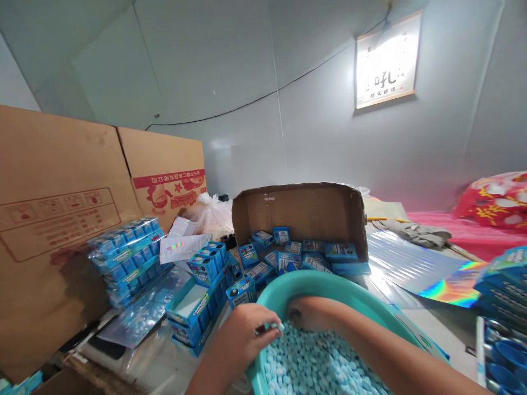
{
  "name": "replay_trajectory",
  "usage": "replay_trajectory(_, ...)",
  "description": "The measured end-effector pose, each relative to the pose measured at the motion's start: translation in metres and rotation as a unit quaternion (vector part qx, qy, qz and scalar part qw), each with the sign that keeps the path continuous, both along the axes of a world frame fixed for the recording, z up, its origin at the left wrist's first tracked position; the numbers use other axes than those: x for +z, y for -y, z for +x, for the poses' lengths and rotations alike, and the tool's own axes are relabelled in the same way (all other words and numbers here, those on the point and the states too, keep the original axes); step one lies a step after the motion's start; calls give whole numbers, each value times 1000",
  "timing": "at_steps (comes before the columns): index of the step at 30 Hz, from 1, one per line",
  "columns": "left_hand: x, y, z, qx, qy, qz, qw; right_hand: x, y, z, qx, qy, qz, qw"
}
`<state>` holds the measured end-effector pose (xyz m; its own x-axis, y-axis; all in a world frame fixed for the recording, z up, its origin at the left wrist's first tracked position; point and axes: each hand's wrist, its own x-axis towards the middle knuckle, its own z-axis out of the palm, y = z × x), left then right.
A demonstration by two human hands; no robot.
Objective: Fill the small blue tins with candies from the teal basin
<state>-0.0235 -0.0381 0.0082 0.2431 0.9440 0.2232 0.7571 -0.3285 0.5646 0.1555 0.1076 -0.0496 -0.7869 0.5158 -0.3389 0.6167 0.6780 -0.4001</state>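
A turquoise plastic basin (329, 281) holds a heap of small light-blue candies (321, 359). My left hand (249, 329) is over the basin's left rim, thumb and forefinger pinched on a pale blue candy (281, 326). Inside the basin, my right hand (307, 312) rests low against the candies at the far left side, its fingers curled; what they hold is hidden. Just beyond my left hand stands a small blue printed box (241, 292).
Behind the basin, an open cardboard carton (298, 211) holds several blue boxes (288, 260). To the left are display trays (197, 307), wrapped stacks of boxes (127, 252) and large cartons (61, 181). Holographic sheets (420, 269) and blue cups (508, 354) lie at the right.
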Motion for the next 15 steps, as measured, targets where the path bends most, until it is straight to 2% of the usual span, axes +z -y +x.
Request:
replay_trajectory(3, 22, -6, -34, 113, -36, 34, 992, 0, 2, -1, 8, 27, 24, 999)
replay_trajectory(5, 30, -15, -57, 157, -60, 36, 985, 0, 3, -4, 9, 42, 34, 998)
replay_trajectory(9, 32, -35, -85, 144, -102, -10, 984, 1, 3, -8, 3, 72, 37, 997)
replay_trajectory(15, 31, -45, -89, 113, -126, -39, 985, -1, -5, -5, 14, 65, 8, 998)
